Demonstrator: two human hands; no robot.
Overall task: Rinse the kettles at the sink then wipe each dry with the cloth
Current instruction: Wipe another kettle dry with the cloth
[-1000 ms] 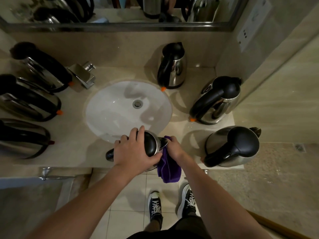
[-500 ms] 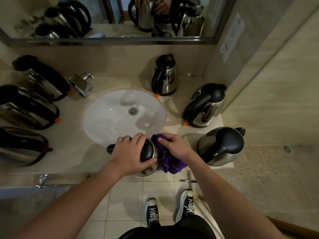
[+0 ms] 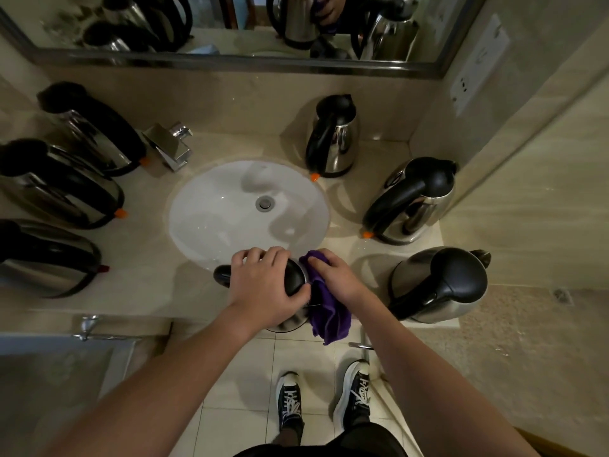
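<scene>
A steel kettle with a black lid is held at the counter's front edge, just before the white sink. My left hand grips the lid from above, its fingers curled over it. My right hand holds a purple cloth against the kettle's right side. The cloth hangs down below the counter edge. Much of the kettle's body is hidden under my left hand.
Three kettles stand left of the sink beside the chrome tap. Three more stand to the right: at the back, in the middle and nearest. A mirror spans the back wall, and a tiled wall closes the right.
My right hand with the cloth has moved up the kettle's right side toward the lid. My left hand has kept its grip on the lid. The camera has tilted upward a little.
</scene>
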